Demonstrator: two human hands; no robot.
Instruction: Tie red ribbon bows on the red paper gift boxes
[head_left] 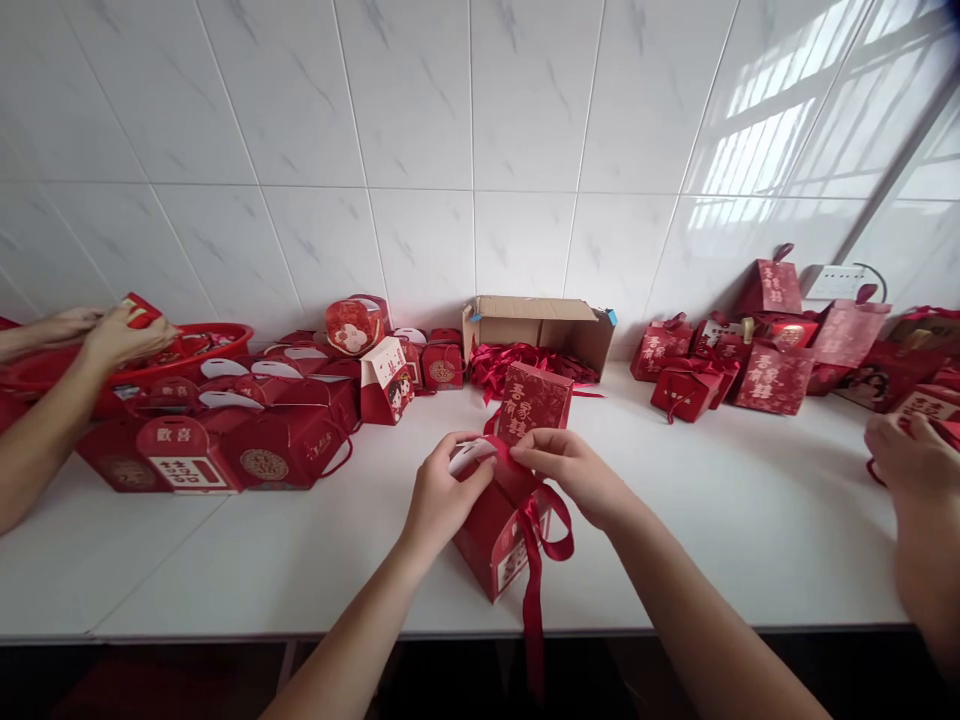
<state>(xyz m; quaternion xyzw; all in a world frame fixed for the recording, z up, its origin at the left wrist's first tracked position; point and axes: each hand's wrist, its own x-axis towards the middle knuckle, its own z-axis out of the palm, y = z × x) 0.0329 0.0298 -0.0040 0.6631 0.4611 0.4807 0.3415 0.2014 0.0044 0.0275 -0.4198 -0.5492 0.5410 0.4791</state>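
Observation:
A red gift box stands on the white table in front of me, turned at an angle. My left hand is closed on its top flap, whose white inside shows between thumb and fingers. Across the top, my right hand pinches the red ribbon by the flap. The ribbon loops at the box's right side, and its tail hangs past the table's front edge. Right behind stands a taller red box with pale characters, partly covered by my right hand.
An open cardboard carton holds a heap of red ribbons by the tiled wall. Packed red boxes line the left, finished ones the right. Another person's hands work over a red basin; another hand is far right.

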